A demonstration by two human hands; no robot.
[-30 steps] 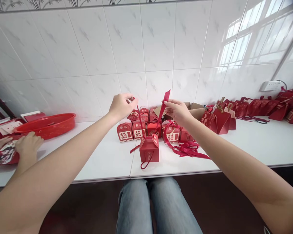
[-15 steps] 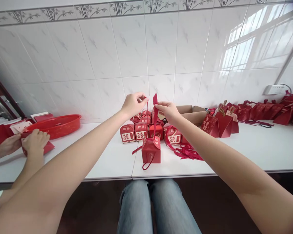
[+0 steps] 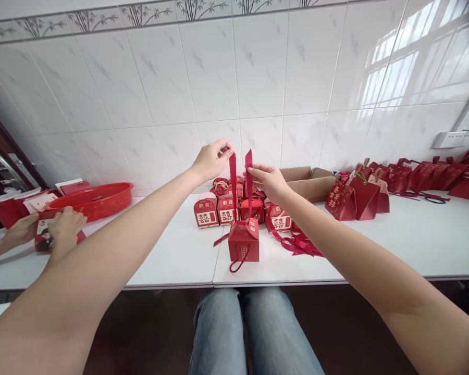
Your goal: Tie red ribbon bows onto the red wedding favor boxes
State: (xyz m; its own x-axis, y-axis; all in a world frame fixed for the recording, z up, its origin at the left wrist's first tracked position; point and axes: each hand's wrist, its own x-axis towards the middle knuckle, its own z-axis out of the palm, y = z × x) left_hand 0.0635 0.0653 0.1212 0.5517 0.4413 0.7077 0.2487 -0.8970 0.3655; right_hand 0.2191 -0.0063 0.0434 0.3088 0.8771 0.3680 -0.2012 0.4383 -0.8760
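A small red gift box [image 3: 244,246] with a cord handle stands on the white table in front of me. A dark red ribbon [image 3: 249,187] rises from its top in two strands. My left hand [image 3: 216,158] pinches the left strand near its upper end. The right strand is pinched between the fingertips of my right hand [image 3: 266,178], its pointed tip sticking up above them. Both strands look taut. A short piece of ribbon juts out at the box's left side. More red boxes [image 3: 206,212] with white labels are grouped just behind it.
Loose ribbons [image 3: 297,243] lie right of the box. An open cardboard carton [image 3: 312,186] stands behind, with red bags [image 3: 365,198] lined up to the right. At left, another person's hands [image 3: 64,226] hold a red packet beside a red basin [image 3: 96,200].
My left hand has risen slightly, and its ribbon strand now shows flat and wide instead of edge-on. The other person's packet has turned to show a printed side.
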